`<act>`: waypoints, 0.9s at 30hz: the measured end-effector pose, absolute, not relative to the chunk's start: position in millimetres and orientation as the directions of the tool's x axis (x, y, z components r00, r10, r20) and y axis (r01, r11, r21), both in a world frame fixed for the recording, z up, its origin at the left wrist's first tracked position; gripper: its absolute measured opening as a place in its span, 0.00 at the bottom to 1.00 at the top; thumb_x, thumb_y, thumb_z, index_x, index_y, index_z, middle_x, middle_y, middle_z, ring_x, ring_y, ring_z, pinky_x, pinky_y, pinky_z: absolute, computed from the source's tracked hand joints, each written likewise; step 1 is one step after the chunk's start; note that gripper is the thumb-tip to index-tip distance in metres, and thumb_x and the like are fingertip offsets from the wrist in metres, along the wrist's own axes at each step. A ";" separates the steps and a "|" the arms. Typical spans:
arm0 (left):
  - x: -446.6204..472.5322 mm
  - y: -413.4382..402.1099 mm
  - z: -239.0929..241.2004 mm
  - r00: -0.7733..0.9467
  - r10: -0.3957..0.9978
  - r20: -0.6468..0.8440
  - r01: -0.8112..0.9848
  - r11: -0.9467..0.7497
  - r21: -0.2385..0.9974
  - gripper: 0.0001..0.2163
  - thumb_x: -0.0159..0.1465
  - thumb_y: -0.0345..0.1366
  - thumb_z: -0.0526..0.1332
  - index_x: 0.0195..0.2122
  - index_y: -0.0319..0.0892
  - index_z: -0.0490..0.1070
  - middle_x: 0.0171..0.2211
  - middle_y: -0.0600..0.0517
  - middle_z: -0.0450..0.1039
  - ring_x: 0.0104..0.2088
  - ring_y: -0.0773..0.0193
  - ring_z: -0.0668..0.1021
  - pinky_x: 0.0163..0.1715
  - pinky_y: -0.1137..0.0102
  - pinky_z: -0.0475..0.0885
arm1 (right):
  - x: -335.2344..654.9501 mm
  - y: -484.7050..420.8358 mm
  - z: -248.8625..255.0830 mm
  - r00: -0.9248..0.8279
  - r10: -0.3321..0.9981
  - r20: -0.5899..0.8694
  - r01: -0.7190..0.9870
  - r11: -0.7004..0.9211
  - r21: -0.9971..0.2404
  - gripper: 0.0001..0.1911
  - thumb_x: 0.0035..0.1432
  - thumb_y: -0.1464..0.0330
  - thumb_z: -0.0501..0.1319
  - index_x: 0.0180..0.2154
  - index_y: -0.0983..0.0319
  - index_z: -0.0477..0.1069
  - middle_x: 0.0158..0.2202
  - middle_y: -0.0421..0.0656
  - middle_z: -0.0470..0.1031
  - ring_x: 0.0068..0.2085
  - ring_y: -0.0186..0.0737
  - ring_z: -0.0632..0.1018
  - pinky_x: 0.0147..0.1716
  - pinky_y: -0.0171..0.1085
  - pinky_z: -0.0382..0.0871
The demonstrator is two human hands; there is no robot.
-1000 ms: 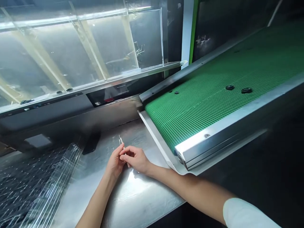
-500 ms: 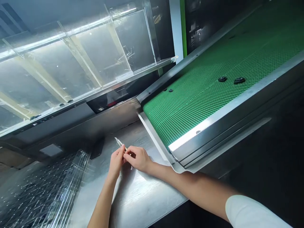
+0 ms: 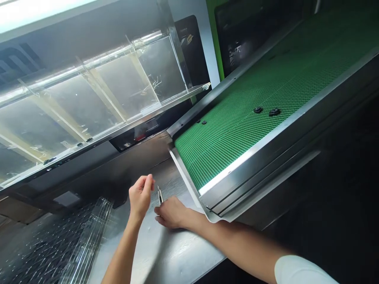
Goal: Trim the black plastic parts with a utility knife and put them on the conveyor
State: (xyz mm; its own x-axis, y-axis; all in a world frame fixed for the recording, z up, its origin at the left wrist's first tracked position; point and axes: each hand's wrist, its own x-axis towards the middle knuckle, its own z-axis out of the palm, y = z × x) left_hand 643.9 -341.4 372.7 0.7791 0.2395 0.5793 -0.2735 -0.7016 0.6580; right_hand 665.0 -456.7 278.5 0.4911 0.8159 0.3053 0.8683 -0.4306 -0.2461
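Note:
My right hand (image 3: 171, 213) rests on the steel table (image 3: 166, 252) and pinches a thin pair of metal tweezers (image 3: 160, 194), whose tips point up and away from me. My left hand (image 3: 139, 194) hovers just left of the tweezers, fingers loosely curled and apart, with nothing visible in it. Both hands sit near the lower end of the green conveyor belt (image 3: 237, 126).
Two small black round parts (image 3: 266, 111) and two smaller ones (image 3: 201, 121) lie on the belt. A stack of clear plastic trays (image 3: 59, 244) fills the left of the table. A clear acrylic guard (image 3: 97, 98) hangs above the table's back.
My left hand has let go of the tweezers and moved left and up. The right hand keeps them, now pointing more upright. The camera has tilted up.

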 end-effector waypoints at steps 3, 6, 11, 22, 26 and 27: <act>671.9 -382.2 418.4 0.781 0.057 0.622 -0.390 -0.733 0.558 0.16 0.70 0.51 0.60 0.34 0.43 0.74 0.23 0.54 0.71 0.26 0.63 0.73 0.30 0.71 0.66 | 659.3 -455.3 277.0 0.470 0.810 0.350 0.882 -0.417 -0.219 0.13 0.74 0.59 0.59 0.45 0.61 0.77 0.37 0.47 0.81 0.39 0.51 0.82 0.36 0.42 0.70; 714.8 -430.6 458.3 0.743 -0.180 0.645 -0.510 -0.777 0.370 0.13 0.72 0.49 0.58 0.42 0.44 0.74 0.29 0.54 0.76 0.30 0.62 0.76 0.34 0.71 0.67 | 653.2 -454.4 274.3 0.414 0.790 0.453 0.909 -0.385 -0.160 0.12 0.74 0.61 0.58 0.43 0.61 0.75 0.34 0.45 0.80 0.35 0.47 0.81 0.32 0.40 0.67; 800.8 -509.3 484.4 0.789 -0.347 0.507 -0.408 -0.913 0.011 0.17 0.75 0.53 0.56 0.53 0.47 0.71 0.37 0.51 0.80 0.39 0.55 0.81 0.39 0.67 0.68 | 648.9 -455.8 279.4 0.322 0.833 0.450 0.945 -0.315 -0.092 0.14 0.72 0.59 0.61 0.36 0.60 0.74 0.29 0.42 0.78 0.28 0.43 0.77 0.25 0.37 0.60; 875.9 -539.5 481.0 0.889 -0.222 0.401 -0.247 -0.969 0.011 0.11 0.75 0.43 0.53 0.54 0.47 0.67 0.50 0.45 0.79 0.50 0.49 0.80 0.49 0.61 0.72 | 646.9 -464.5 312.0 0.325 0.877 0.354 0.946 -0.300 -0.125 0.13 0.65 0.62 0.68 0.31 0.61 0.73 0.25 0.42 0.76 0.23 0.43 0.73 0.24 0.38 0.67; 892.1 -532.2 484.8 0.899 -0.106 0.424 -0.169 -0.979 0.113 0.11 0.75 0.43 0.53 0.52 0.44 0.67 0.51 0.40 0.78 0.53 0.46 0.79 0.52 0.57 0.71 | 647.7 -461.8 309.8 0.335 0.890 0.310 0.942 -0.307 -0.136 0.14 0.66 0.60 0.67 0.31 0.61 0.75 0.25 0.42 0.76 0.24 0.45 0.74 0.26 0.40 0.69; 896.4 -533.5 483.6 0.911 -0.108 0.398 -0.171 -0.977 0.127 0.11 0.74 0.43 0.53 0.50 0.43 0.68 0.51 0.38 0.78 0.54 0.44 0.79 0.53 0.56 0.70 | 648.9 -459.8 307.3 0.329 0.887 0.326 0.943 -0.291 -0.161 0.13 0.66 0.60 0.67 0.31 0.60 0.76 0.25 0.42 0.76 0.25 0.45 0.74 0.27 0.40 0.69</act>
